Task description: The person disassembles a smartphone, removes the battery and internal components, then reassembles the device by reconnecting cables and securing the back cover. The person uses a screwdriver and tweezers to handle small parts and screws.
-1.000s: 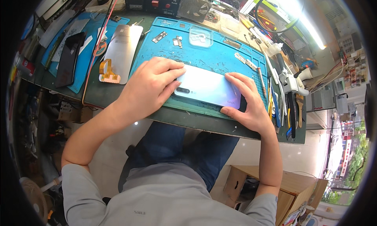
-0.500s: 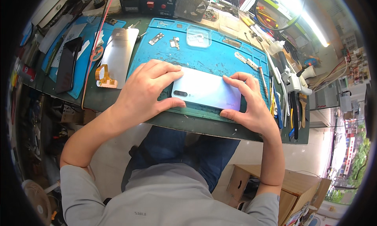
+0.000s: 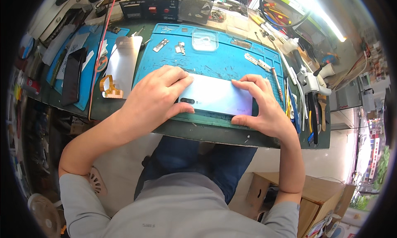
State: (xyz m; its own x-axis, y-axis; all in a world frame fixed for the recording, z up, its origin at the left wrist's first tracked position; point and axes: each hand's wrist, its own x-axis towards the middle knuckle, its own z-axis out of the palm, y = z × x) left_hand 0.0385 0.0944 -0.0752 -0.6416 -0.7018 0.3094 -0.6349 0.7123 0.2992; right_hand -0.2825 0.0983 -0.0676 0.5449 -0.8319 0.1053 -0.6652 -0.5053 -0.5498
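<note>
A pale blue and violet smartphone (image 3: 221,93) lies back up on the blue work mat (image 3: 231,66) near its front edge, camera bump to the left. My left hand (image 3: 159,95) grips its left end, fingers on the far edge and thumb on the near edge. At the right end, my right hand (image 3: 264,103) pinches it the same way, with the thumb at the near corner. Left of my left hand lies a silver display panel (image 3: 125,58) with an orange flex cable (image 3: 108,85) at its lower end. What lies beneath the phone is hidden.
Small metal phone parts (image 3: 180,48) and a clear plastic box (image 3: 205,40) sit on the mat's far part. A dark phone (image 3: 73,76) is at the left. Tools, including a screwdriver (image 3: 276,83), line the right side. A black device (image 3: 151,9) stands behind.
The view has shifted slightly. Both hands keep nearly the same grip on the smartphone, which shows no clear movement on the mat.
</note>
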